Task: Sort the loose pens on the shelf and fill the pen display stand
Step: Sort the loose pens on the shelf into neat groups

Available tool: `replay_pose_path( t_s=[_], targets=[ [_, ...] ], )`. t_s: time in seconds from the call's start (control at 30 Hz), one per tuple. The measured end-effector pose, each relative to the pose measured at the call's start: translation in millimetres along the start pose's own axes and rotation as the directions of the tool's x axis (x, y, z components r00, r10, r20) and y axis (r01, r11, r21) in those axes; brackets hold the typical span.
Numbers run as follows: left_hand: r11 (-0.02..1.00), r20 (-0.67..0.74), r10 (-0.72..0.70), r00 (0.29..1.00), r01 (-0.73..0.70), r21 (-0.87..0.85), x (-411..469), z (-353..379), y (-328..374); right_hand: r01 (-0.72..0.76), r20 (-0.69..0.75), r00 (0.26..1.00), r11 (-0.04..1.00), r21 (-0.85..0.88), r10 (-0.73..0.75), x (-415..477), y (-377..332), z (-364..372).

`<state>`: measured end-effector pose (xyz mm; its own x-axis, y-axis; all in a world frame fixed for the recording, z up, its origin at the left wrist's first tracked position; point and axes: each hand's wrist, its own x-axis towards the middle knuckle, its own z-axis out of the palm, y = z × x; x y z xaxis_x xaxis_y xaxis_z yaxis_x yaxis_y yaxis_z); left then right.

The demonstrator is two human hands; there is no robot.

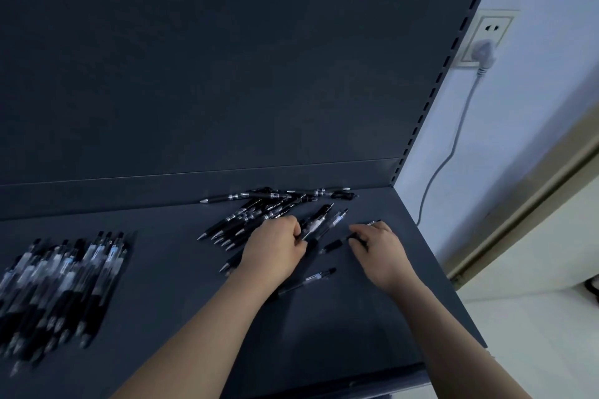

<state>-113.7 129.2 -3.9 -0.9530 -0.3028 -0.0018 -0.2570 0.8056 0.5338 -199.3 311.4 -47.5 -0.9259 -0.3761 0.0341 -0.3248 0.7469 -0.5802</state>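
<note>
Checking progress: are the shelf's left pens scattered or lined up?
Lined up: the left pens lie side by side, roughly parallel, on the shelf.

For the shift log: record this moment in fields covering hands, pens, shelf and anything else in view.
left hand: grips held pens at the edge of the loose pile
right hand: pinches one black pen by its end
loose pile: unsorted, at the back of the shelf
sorted row: pens side by side, far left
stray pen: alone between the forearms
display stand: not in view
background: wall socket with a plug in it
</note>
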Motion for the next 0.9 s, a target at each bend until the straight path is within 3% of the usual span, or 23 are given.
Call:
replay_pose_path(
  t_s=[0.23, 0.4, 0.63, 0.9],
  targets=[
    [0.993, 0.068, 0.036, 0.997, -0.044, 0.107, 12.0, 8.3, 7.5, 0.027, -0.009, 1.0, 1.0, 0.016, -0.027, -2.3, -0.6, -7.2],
    [0.989, 0.066, 0.048, 0.997, -0.057, 0.138, 12.1, 7.6, 8.5, -0.069, -0.087, 0.994, 0.996, 0.05, 0.073, -0.1, -4.7, -8.2],
    [0.997, 0.128, -0.067, 0.99, 0.061, 0.046, 8.2, 6.8, 10.7, -0.132, -0.031, 0.99, 0.985, 0.112, 0.136, -1.2, -20.8, -8.7],
    [0.998, 0.102, -0.06, 0.993, 0.059, 0.011, 4.4, 8.1, 7.1, -0.26, -0.005, 0.965, 0.954, 0.149, 0.263, -15.5, -22.9, -16.6]
  ],
)
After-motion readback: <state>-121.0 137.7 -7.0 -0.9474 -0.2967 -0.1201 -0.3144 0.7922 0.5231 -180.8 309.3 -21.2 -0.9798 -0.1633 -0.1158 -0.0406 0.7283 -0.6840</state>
